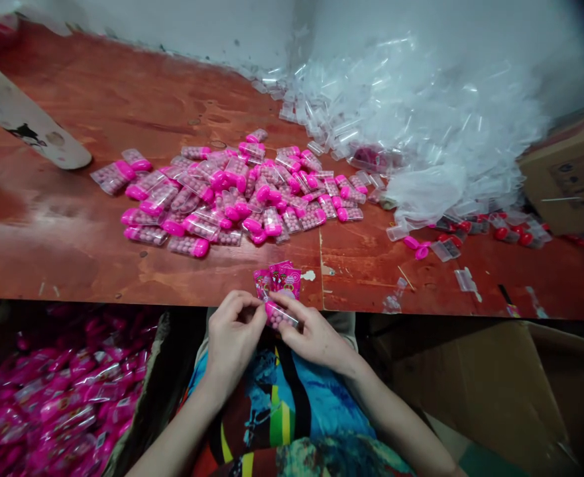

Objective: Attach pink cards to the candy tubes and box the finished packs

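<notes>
My right hand (316, 334) holds a small clear candy container (278, 317) with pink balls inside and a pink cap, just off the table's front edge. Its thumb and fingers close around the sides. My left hand (234, 334) is pinched, fingertips against the container's cap end; what lies between them is hidden. Several pink printed packets or labels (284, 277) rest on the table edge just beyond my fingers. Farther back spreads a pile of similar filled containers with pink caps (222, 192).
A heap of empty clear containers (411, 112) leans against the wall at right, with loose pink caps (417, 248) in front. A pale cylinder (38, 126) lies at left. Below the table are a box of pink packed containers (73, 391) and a cardboard box (475, 384).
</notes>
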Available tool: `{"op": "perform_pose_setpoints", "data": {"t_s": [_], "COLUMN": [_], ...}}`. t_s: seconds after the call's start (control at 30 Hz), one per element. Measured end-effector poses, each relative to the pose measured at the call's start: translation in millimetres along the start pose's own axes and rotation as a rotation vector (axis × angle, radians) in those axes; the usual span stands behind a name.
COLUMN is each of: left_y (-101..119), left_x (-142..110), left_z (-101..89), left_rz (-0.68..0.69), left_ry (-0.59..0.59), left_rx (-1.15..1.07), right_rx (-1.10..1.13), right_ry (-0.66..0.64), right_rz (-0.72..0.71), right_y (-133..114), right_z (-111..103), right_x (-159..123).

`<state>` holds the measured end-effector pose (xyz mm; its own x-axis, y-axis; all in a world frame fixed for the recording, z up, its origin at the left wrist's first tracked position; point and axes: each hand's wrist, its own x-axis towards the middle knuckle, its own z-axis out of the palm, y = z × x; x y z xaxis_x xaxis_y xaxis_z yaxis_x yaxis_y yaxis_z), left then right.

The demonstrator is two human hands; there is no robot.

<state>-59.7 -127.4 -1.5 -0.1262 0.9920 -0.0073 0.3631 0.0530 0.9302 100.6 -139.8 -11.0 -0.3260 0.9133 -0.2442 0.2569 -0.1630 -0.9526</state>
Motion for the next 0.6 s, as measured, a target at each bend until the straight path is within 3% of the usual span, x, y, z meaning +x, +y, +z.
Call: {"op": "perform_pose_setpoints", "data": {"t_s": [0.13,0.27,0.33,0.5,0.6], "left_y": [-0.2,-6.2,-7.6,-4.8,-2.7], "left_x": [-2.4,-2.1,2.0,17.3,22.9], "left_z": [-5.5,-11.3,-14.7,-20.0,-19.7], "left_rz": [-0.024,-0.319,-0.442,-0.557,-0.636], "left_ry": [-0.053,-0.02,-0.031,-0.239,-0.205], "left_rx": [-0.05,-0.19,-0.256,-0.41,-0.583], "right_rx": [-0.11,-0.184,-0.215,-0.288,-0.234], "right_ry": [0.032,0.048,0.016,-0.151,-0.159], "right_rz": [-0.021,-0.077,-0.117,-0.167,-0.118], "right_y": [-4.2,-7.9,-12.9,-30.5,-31.6], "right_z": [-1.1,-6.2,-11.3,-28.9,-37.1], "right_x": [1.2,-0.2,-0.5,0.4,0.7]}}
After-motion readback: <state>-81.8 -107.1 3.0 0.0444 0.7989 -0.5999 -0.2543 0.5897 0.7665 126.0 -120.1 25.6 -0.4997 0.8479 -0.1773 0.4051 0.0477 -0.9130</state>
